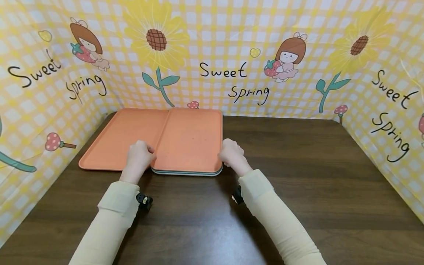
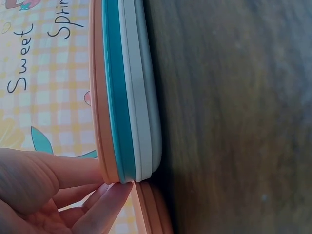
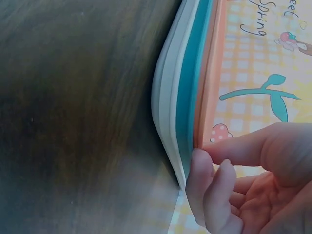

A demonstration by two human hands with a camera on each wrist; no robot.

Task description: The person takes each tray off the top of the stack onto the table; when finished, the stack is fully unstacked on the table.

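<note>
A stack of rectangular trays stands at the centre-left of the table. On top is an orange tray (image 1: 192, 140); below it, a teal tray (image 2: 117, 97) and whitish trays (image 2: 141, 107) show at the edges. My left hand (image 1: 139, 156) pinches the top orange tray's left edge near its front corner, thumb on the rim and fingertips against the side. At the right edge, my right hand (image 1: 233, 152) pinches the same tray between thumb and fingers. Another orange tray (image 1: 120, 140) lies against the stack's left side, partly behind my left hand.
The dark wooden table (image 1: 285, 176) extends to the right and front. A yellow checked cloth (image 1: 225, 33) with printed flowers and lettering walls the back and both sides. Small black devices sit on both wrists, including the left wrist camera (image 1: 144, 201).
</note>
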